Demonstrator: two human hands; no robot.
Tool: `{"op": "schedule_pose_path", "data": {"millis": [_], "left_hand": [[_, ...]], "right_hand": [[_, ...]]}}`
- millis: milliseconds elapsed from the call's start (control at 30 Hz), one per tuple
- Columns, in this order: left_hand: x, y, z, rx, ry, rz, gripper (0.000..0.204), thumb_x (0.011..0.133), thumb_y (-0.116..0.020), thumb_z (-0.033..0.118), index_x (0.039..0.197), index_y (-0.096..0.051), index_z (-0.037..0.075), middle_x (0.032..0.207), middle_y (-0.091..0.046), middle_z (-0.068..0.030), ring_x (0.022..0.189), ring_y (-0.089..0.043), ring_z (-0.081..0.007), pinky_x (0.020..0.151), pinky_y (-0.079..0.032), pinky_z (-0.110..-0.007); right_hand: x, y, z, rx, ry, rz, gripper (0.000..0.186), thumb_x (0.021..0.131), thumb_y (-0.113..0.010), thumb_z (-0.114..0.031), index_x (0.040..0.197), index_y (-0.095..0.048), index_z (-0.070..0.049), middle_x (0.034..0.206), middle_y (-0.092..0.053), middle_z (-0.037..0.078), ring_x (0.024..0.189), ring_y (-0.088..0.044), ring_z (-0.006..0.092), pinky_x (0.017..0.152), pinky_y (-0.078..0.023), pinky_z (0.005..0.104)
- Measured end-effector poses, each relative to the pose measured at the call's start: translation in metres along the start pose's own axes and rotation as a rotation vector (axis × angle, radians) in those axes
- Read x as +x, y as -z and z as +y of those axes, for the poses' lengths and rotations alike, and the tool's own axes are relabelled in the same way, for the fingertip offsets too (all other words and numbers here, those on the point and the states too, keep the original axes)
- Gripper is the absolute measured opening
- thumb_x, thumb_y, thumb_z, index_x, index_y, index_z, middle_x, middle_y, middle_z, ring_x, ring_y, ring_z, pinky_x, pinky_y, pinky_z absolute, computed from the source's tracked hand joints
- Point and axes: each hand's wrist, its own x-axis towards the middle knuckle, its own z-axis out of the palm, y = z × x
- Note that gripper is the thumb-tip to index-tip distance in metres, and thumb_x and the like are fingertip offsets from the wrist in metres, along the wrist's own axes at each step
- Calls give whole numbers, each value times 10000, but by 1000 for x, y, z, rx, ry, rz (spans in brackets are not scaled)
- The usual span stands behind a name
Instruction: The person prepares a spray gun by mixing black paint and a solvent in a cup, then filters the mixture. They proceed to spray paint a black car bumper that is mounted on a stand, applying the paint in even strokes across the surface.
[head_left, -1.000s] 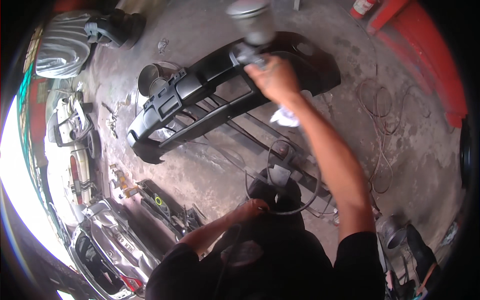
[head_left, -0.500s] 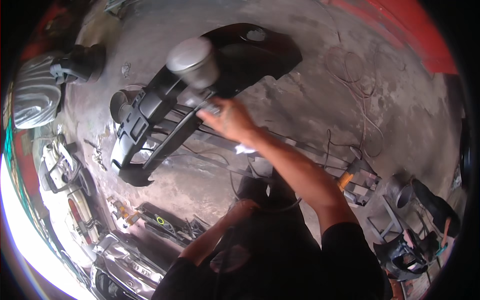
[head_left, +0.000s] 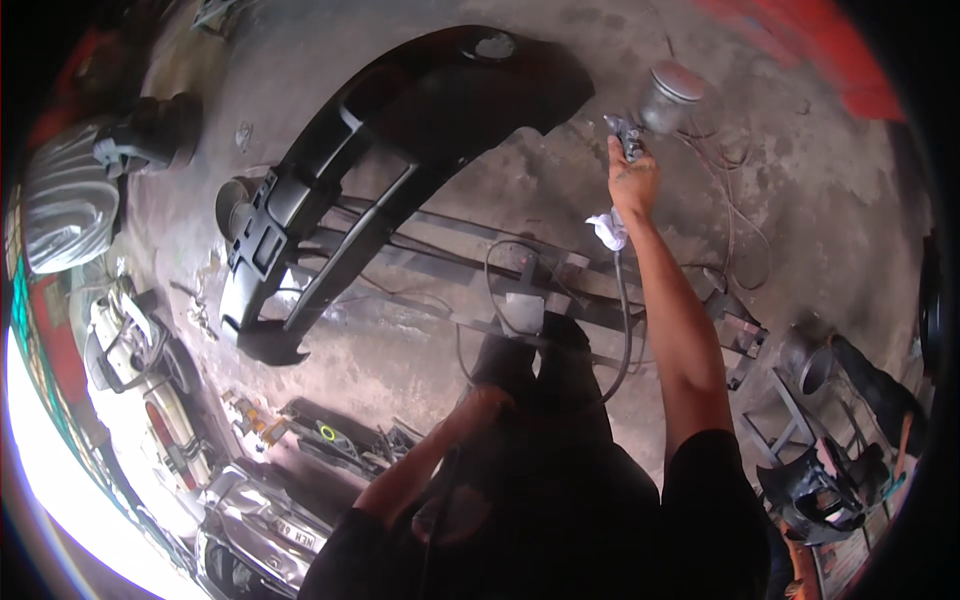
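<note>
My right hand (head_left: 634,185) is closed around the grip of a spray gun (head_left: 668,100) with a silver cup, held out to the right of a bumper. A white cloth (head_left: 607,230) hangs under the gun's handle, and a dark hose (head_left: 625,300) curves from it down toward my body. The black car bumper (head_left: 450,90) lies across the middle left, its right end apart from the gun. My left hand (head_left: 488,402) is low near my thigh, against dark clothing; its fingers are too dim to make out.
A metal frame (head_left: 440,225) stands under the bumper, low in front of my legs. Thin cords (head_left: 730,200) coil on the concrete floor at right. Car parts (head_left: 150,370) line the left side; a black part (head_left: 820,495) sits at lower right.
My right hand has swung right with the spray gun, from over the bumper's middle to beyond its right end. My left hand stays low by my thigh.
</note>
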Motion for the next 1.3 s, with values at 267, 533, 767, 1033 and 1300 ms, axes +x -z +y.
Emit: {"op": "schedule_pose_path", "data": {"millis": [267, 533, 767, 1033, 1300], "left_hand": [[0, 15, 49, 179, -60, 11, 322, 829, -631, -35, 1102, -758, 79, 1081, -739, -141, 1115, -673, -361, 996, -526, -463], [6, 3, 59, 128, 21, 13, 291, 838, -630, -43, 1068, -766, 72, 1030, -744, -147, 1071, -697, -353, 962, -547, -449], [1, -2, 58, 202, -38, 68, 278, 848, -632, -38, 1063, -767, 77, 1012, -748, -147, 1059, -708, -347, 940, -555, -446], [-8, -8, 39, 233, -51, 48, 273, 848, -630, -17, 1062, -762, 89, 1014, -746, -146, 1029, -701, -360, 918, -551, -458], [-7, -11, 44, 243, -42, 57, 282, 848, -645, -22, 1074, -768, 92, 1055, -755, -144, 1067, -704, -360, 959, -549, -459]], "right_hand": [[-110, -19, -115, 294, 127, -681, 399, 976, -745, -423, 1140, -757, -60, 836, -759, 198, 755, -755, 351, 708, -579, 451], [-128, -15, -101, 277, 200, -905, 421, 949, -809, -393, 1192, -761, -52, 877, -772, 161, 777, -741, 278, 745, -568, 415], [-28, -1, -29, -27, 3, -208, 396, 977, -731, -430, 1017, -757, -37, 728, -713, 210, 713, -742, 386, 649, -533, 481], [-78, -3, -33, 105, -21, -405, 397, 969, -742, -427, 1055, -749, -39, 829, -753, 208, 778, -751, 398, 699, -544, 481], [-173, -16, -58, 290, 197, -956, 506, 928, -783, -471, 1246, -739, -79, 1033, -759, 249, 1002, -733, 429, 875, -566, 466]]}}
